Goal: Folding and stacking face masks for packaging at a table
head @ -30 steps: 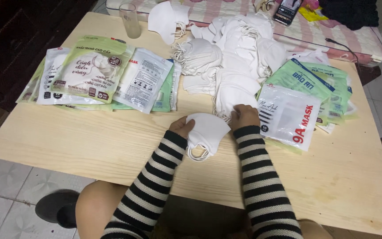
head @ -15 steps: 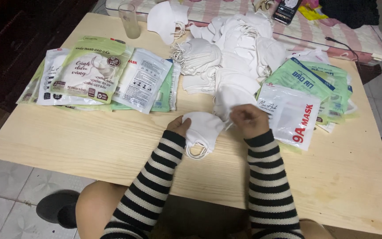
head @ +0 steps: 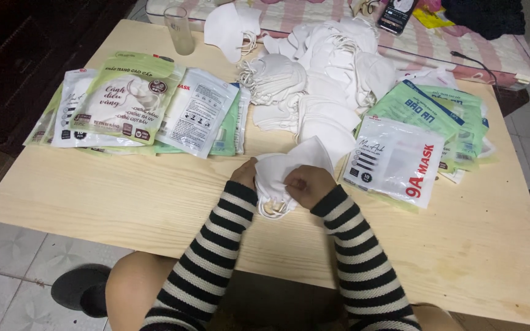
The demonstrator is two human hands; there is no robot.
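A wide pale wooden table [head: 124, 202] carried a heap of loose white masks [head: 320, 86], with printed mask packets [head: 148, 110] fanned out to the left and more packets [head: 412, 141] to the right. Near the front edge, the left hand [head: 245, 175] and right hand [head: 307, 184], each grip clamped, pinched one folded white mask [head: 286, 168]. Folding it well likely called for matched edges and tucked-in ear loops [head: 274, 208].

A pale wooden worktop [head: 124, 202] is carrying a heap of white masks [head: 320, 79] at its far middle. Left of the heap, printed mask packets [head: 136, 107] are lying fanned out; right of it, green and white packets [head: 418, 135] are overlapping. Beyond-left of the heap, a clear glass [head: 180, 29] is standing upright.
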